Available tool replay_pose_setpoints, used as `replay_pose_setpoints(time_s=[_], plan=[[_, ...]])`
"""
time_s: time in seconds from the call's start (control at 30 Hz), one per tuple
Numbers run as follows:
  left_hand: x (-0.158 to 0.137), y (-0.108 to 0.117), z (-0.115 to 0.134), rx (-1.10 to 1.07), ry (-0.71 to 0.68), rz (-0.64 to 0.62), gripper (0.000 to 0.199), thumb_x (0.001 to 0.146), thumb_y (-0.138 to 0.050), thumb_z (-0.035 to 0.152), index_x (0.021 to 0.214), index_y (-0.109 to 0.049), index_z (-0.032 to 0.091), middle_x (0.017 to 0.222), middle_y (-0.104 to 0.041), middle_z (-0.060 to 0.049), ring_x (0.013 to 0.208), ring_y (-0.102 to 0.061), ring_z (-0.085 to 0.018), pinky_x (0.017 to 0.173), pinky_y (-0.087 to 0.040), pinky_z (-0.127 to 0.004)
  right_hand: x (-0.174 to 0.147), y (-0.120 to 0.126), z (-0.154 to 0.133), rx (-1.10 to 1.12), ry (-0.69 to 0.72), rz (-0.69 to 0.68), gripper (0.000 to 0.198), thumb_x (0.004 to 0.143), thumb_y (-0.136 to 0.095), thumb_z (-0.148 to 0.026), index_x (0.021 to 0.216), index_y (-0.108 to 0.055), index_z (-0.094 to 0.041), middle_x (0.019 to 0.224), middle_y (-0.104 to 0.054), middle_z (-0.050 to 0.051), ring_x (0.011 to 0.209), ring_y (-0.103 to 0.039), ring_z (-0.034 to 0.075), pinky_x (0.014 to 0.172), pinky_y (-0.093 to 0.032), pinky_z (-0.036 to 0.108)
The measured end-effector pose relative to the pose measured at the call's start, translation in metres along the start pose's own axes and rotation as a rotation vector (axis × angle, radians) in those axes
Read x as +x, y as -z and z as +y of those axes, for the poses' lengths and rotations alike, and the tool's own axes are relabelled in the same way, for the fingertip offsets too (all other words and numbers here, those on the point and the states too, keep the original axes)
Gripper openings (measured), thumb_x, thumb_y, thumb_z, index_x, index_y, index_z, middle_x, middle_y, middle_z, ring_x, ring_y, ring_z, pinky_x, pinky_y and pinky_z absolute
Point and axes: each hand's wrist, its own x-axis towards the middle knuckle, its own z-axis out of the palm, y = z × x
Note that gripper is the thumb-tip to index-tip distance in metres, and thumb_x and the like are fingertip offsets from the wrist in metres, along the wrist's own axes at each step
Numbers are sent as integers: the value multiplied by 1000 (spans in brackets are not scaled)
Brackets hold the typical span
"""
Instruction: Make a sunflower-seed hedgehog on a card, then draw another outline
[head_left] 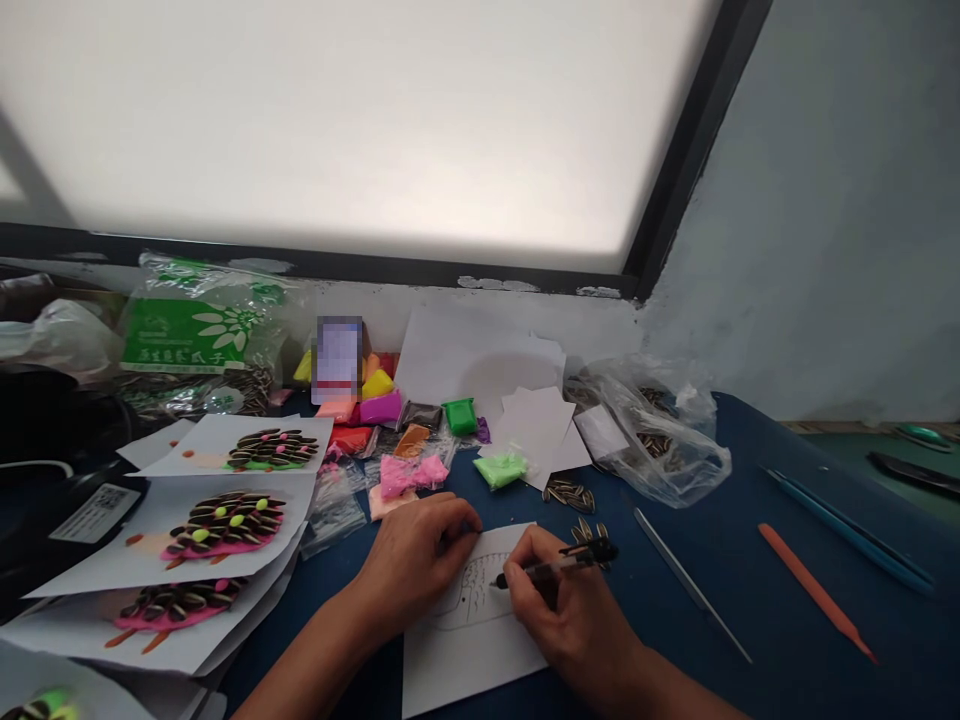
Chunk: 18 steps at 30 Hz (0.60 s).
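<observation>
A white sheet of paper (480, 675) lies in front of me with a pen drawing on it: a rounded outline, a dot and many short strokes. My left hand (416, 560) rests on the sheet's left side, fingers curled and closed, holding it down. Gripped in my right hand (562, 600) is a black pen (559, 566), its tip touching the drawing. Just beyond the right hand lie a few loose striped sunflower seeds (589, 530); a second small pile of seeds (568, 495) is behind them.
Seed-decorated hedgehog cards (217, 525) overlap at left. Colourful clay packets (412, 472), a seed bag (191, 330), blank paper pieces (536, 430) and a clear plastic bag (675, 450) sit toward the wall. At right lie a thin metal rod (690, 582), an orange tool (814, 590) and blue tweezers (847, 525).
</observation>
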Motion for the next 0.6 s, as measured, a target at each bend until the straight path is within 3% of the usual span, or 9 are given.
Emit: replay_pose_setpoints(time_s=[0.23,0.6], plan=[[1,1,1,-6,-4,6,15,82,-54,20,80,-68,23,65,-59,3,60,-52,-13,56,-32,-23,3,3,1,-7,-21,50,19,90,-42,-26,71,-42,-21,60,-39,-5,52,-41,10,49,-32,22],[0,1,1,12,4,-2,15,82,-54,20,81,-68,23,66,-59,3,61,-53,-13,57,-32,-24,5,2,4,-1,-3,-4,17,91,-42,-27,76,-45,-20,62,-40,-5,53,-42,11,50,-33,23]])
